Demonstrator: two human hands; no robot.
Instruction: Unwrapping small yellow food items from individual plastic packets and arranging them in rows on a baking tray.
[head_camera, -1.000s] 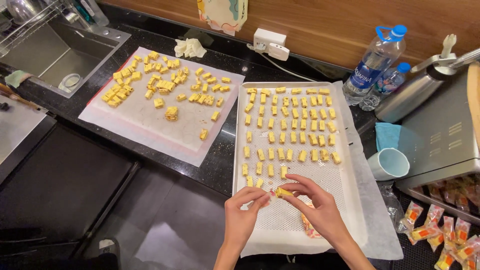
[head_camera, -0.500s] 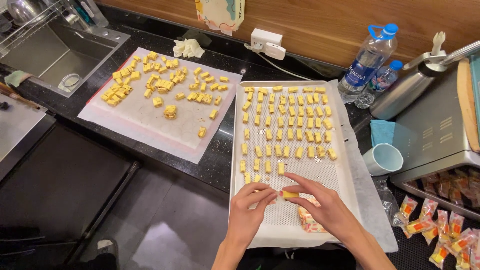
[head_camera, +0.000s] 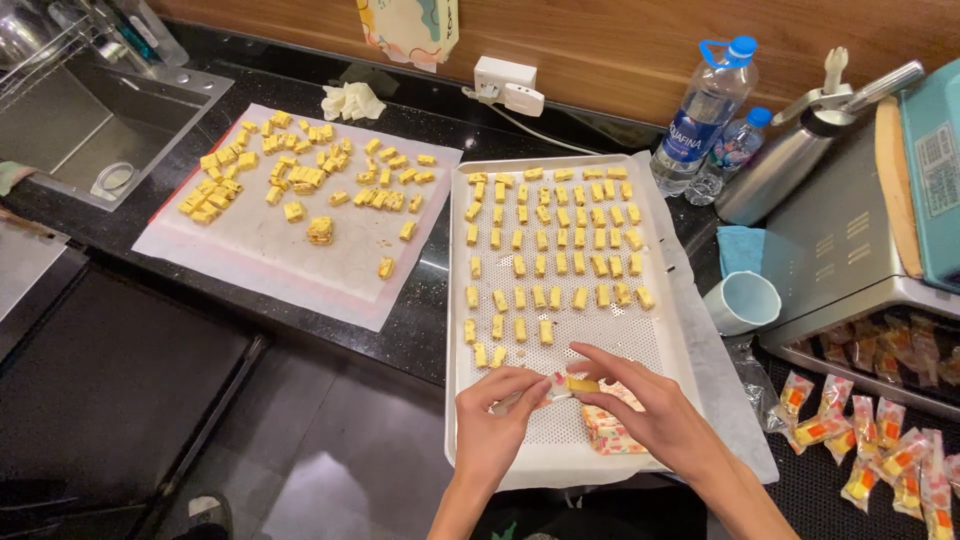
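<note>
**Dark counter under a wooden wall**

A black stone counter (head_camera: 440, 310) runs beneath a warm wood-panelled wall (head_camera: 600, 40), well beyond the fingers. A white wall socket (head_camera: 498, 75) sits at the wall's foot, straight ahead of them. Far off to their left, a steel sink (head_camera: 90, 130) is let into the counter. Below and left of the fingers lies a grey tiled floor (head_camera: 310, 450). The light is soft and indoor.
</note>
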